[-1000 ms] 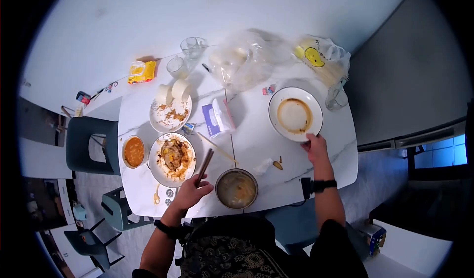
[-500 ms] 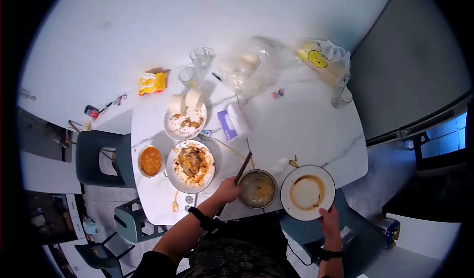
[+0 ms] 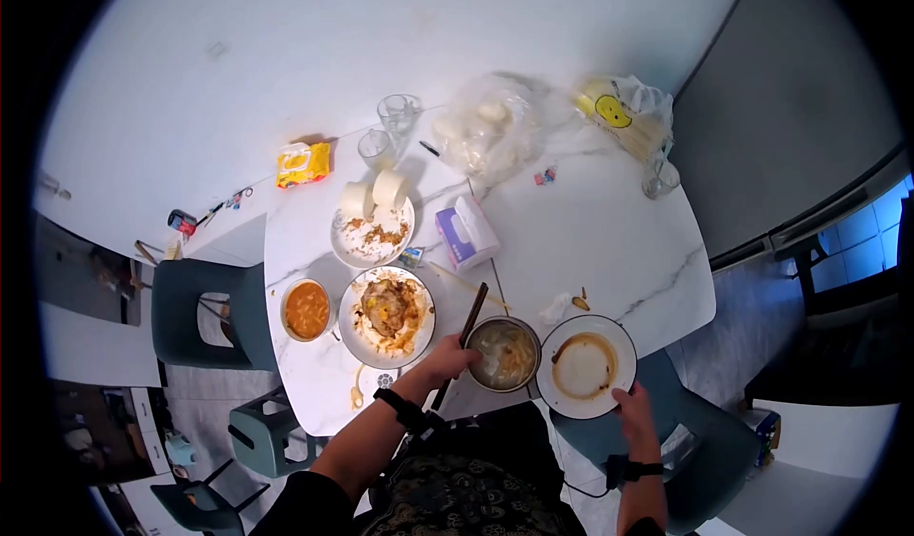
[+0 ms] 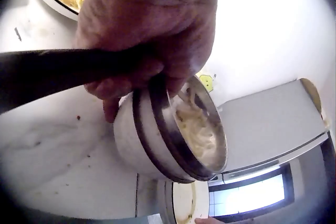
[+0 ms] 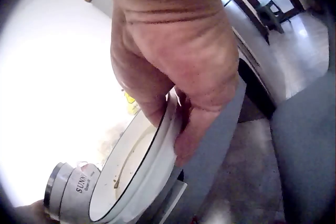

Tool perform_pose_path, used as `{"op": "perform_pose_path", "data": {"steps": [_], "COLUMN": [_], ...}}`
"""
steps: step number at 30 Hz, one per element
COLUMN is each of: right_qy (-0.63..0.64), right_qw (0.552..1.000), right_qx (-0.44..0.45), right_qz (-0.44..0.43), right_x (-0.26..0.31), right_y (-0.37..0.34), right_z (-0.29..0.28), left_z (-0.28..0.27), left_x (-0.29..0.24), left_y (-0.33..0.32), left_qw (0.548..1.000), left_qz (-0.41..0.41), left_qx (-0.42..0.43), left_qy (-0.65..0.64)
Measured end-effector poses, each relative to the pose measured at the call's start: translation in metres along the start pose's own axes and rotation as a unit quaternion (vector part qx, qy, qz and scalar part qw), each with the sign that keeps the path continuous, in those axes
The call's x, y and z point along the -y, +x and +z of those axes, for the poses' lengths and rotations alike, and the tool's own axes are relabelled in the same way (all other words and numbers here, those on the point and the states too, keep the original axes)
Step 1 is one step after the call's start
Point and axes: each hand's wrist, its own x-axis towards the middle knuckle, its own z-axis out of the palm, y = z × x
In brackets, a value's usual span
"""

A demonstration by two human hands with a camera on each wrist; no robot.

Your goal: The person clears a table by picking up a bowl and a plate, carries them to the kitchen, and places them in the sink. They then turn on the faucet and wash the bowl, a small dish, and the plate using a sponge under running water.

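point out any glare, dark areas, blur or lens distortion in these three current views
Head view: wide-angle distortion, corners lost to black. Left wrist view: the plain white wall washes out, while the bare left hand looks shaded. Right wrist view: blown-out white left of the bare right hand; on the round silver-rimmed bowl, large lettering reads, smaller print is soft.

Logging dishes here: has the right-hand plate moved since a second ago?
Yes: the plate moved toward the person, away from the smiley bag.

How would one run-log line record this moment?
left hand: grips chopsticks and steel-rimmed bowl | right hand: pinches sauce-stained white plate | plate: right of bowl
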Motion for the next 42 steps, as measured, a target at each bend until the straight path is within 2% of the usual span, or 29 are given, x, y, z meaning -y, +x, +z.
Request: {"op": "perform_pose_path", "data": {"steps": [2, 8, 11, 13, 17, 18, 20, 23, 24, 25, 27, 29, 32, 34, 35, 38, 40, 42], "right_qy": [-0.026, -0.198, -0.197, -0.222, -0.306, -0.376, -0.506, -0.418, -0.373, -0.317, -0.267, -0.288, -0.247, -0.210, -0.190, -0.132, -0.073, -0.043], "right_qw": [0.999, 0.980, 0.979, 0.973, 0.947, 0.912, 0.807, 0.839, 0.892, 0.926, 0.919, 0.895, 0.906, 0.911, 0.911, 0.938, 0.958, 0.978], "right_qx": [0.018, 0.010, 0.015, 0.024, 0.026, -0.007, -0.071, -0.076, 0.023, 0.120, 0.273, 0.315, 0.326, 0.332, 0.339, 0.318, 0.276, 0.204], "right_qz": [-0.026, -0.024, -0.047, -0.064, -0.094, -0.165, -0.296, -0.341, -0.255, -0.165, -0.096, -0.126, -0.107, -0.126, -0.136, -0.049, 0.005, 0.027], "right_x": [0.006, 0.042, 0.046, 0.031, 0.041, 0.041, 0.039, 0.077, 0.080, 0.079, 0.068, 0.035, 0.059, 0.060, 0.062, 0.088, 0.090, 0.079], "right_y": [0.010, 0.029, 0.041, 0.062, 0.061, 0.061, 0.060, 0.006, -0.006, -0.014, -0.024, -0.012, -0.030, -0.030, -0.030, -0.039, -0.032, -0.020], "right_z": [0.001, 0.024, 0.036, 0.037, 0.047, 0.047, 0.047, 0.088, 0.101, 0.114, 0.142, 0.159, 0.172, 0.166, 0.163, 0.141, 0.119, 0.097], "left_z": [0.000, -0.009, -0.013, -0.017, -0.021, -0.020, -0.018, -0.017, -0.015, -0.013, -0.012, -0.008, -0.006, -0.007, -0.006, 0.003, 0.018, 0.040], "left_x": [-0.001, 0.010, 0.019, 0.024, 0.029, 0.031, 0.036, 0.034, 0.033, 0.032, 0.037, 0.029, 0.017, 0.004, -0.012, -0.022, -0.012, -0.048], "left_y": [-0.007, -0.021, -0.026, -0.030, -0.035, -0.035, -0.034, -0.036, -0.037, -0.038, -0.034, -0.038, -0.049, -0.057, -0.065, -0.049, -0.017, -0.021], "left_qw": [1.000, 0.999, 0.998, 0.998, 0.997, 0.996, 0.994, 0.991, 0.991, 0.989, 0.988, 0.987, 0.990, 0.993, 0.994, 0.986, 0.983, 0.983], "left_qz": [0.000, -0.007, -0.016, -0.015, -0.014, -0.010, -0.005, -0.021, -0.026, -0.010, -0.003, 0.006, 0.013, 0.032, 0.070, 0.109, 0.156, 0.124], "left_qx": [-0.006, -0.033, -0.060, -0.056, -0.048, -0.057, -0.073, -0.066, -0.063, -0.067, -0.067, -0.077, -0.083, -0.088, -0.071, -0.108, -0.081, -0.053], "left_qy": [-0.011, -0.016, -0.019, -0.029, -0.056, -0.064, -0.081, -0.111, -0.116, -0.131, -0.142, -0.140, -0.110, -0.074, -0.052, 0.065, 0.059, 0.123]}}
